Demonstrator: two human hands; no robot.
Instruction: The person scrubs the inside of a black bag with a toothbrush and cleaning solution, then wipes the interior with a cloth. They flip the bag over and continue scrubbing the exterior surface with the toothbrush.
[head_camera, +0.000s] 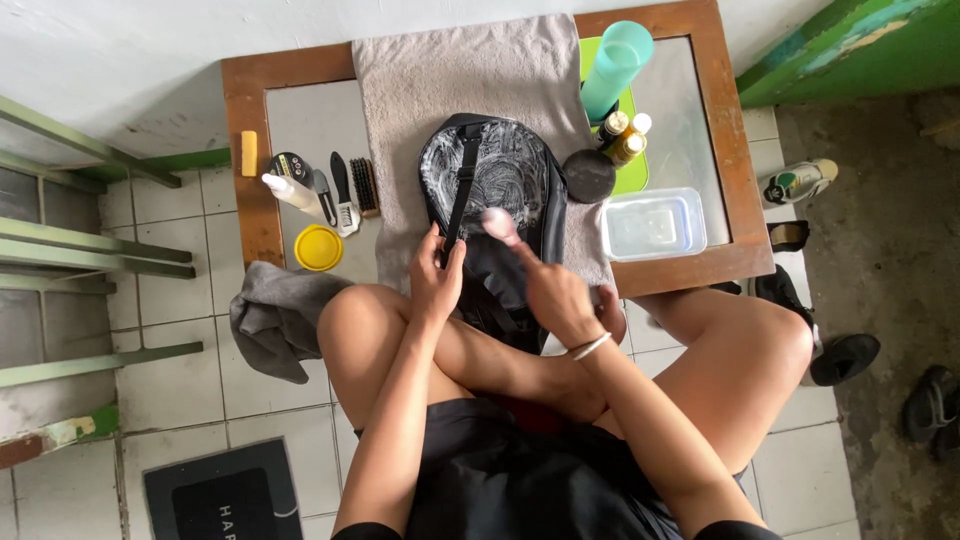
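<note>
Seen from above: a low wooden-framed table with a pale grey top (300, 115), set against a white wall on a floor of pale square tiles (190, 380). Draped down the table's middle, a beige terry towel (420, 70); on it, reaching over the near edge, a black backpack smeared with white foam (500, 175). Left hand (436, 280) pinching the backpack's black strap (460, 180) between thumb and fingers. Right hand (556, 292) closed around a small brush with a blurred pale head (497, 222), pressed to the foamy fabric. Left of the towel: a row of small brushes (350, 190), a white spray bottle (290, 190), a round yellow lid (319, 248). Right of it: a tall turquoise tumbler (615, 60), a clear plastic tub of water (654, 224). Beside the knee, a crumpled grey cloth (275, 315). Further right, bare concrete with dark sandals (845, 358).
</note>
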